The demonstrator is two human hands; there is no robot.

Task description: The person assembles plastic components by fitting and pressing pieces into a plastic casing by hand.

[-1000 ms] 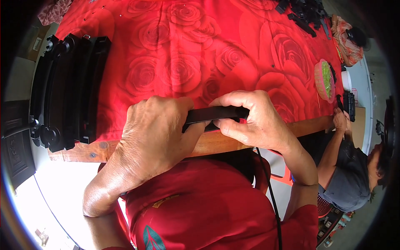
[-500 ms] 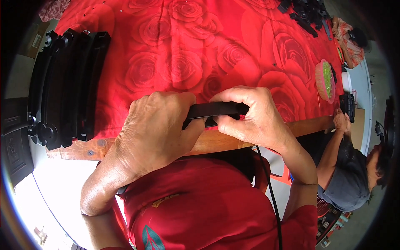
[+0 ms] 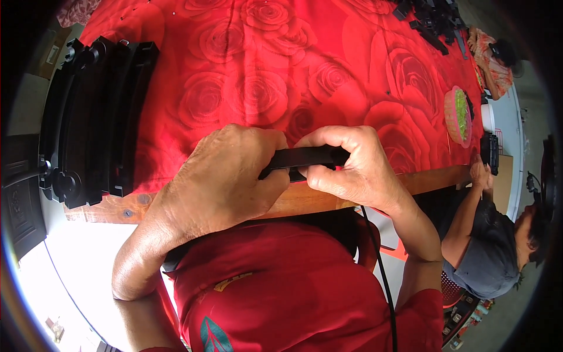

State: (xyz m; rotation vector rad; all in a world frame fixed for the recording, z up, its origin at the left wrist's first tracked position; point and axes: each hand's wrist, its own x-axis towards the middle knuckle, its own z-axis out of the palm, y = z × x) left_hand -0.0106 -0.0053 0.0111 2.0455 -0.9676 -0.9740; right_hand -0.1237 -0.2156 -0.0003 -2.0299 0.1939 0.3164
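The black part (image 3: 305, 157) is between the two hands, in view over the near table edge (image 3: 314, 202). The left hand (image 3: 226, 173) is closed over its left end, fingertips mostly hidden; the right hand (image 3: 363, 167) pinches its right end between thumb and forefinger. Judged risk: uneven pressure from the two hands could twist or flex the part; a slack right pinch could let that end slip and drop past the edge, just below the grip. Compared with half a second ago, the left knuckles sit closer to the right hand, narrowing the gap; the right pinch is much the same. Well left of the grip, the stacked black parts (image 3: 88, 123) show no rearrangement
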